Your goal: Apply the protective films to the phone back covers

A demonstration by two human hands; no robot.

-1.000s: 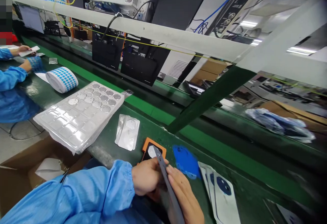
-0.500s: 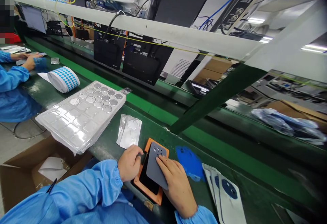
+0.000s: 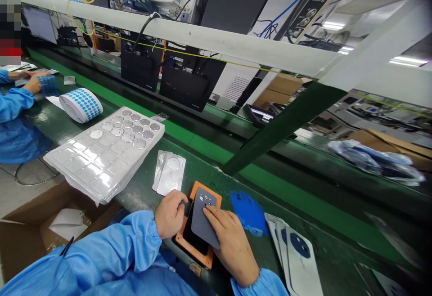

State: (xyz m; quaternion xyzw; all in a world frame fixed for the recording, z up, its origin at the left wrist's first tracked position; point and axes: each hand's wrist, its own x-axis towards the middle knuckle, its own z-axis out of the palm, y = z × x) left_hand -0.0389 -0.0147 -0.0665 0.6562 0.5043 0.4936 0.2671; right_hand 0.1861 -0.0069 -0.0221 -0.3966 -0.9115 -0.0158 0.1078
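Note:
A dark grey phone back cover (image 3: 204, 222) with camera holes at its top lies slanted over an orange-framed fixture (image 3: 192, 245). My right hand (image 3: 232, 244) grips the cover along its right side, fingers flat across the top and thumb hidden beneath. Curled at the fixture's left edge is my left hand (image 3: 170, 215), its fingers bent in; whatever they hold, if anything, is hidden. Past it lie clear plastic sheets (image 3: 173, 174) with a round outline. Right of the fixture rests a blue patch of thin material (image 3: 249, 213), beside pale phone-shaped panels (image 3: 300, 260) with dark round areas.
A clear plastic tray (image 3: 111, 152) with round pieces in several pockets stands on the green bench to the left. Behind it sits a roll of blue-dotted labels (image 3: 83, 105). A cardboard box (image 3: 30, 237) is below. A co-worker's hand (image 3: 33, 83) shows far left. A green post (image 3: 270, 129) slants overhead.
The view has shifted slightly, moving everything a little leftward. Both hands and the phone back cover keep nearly the same places over the fixture.

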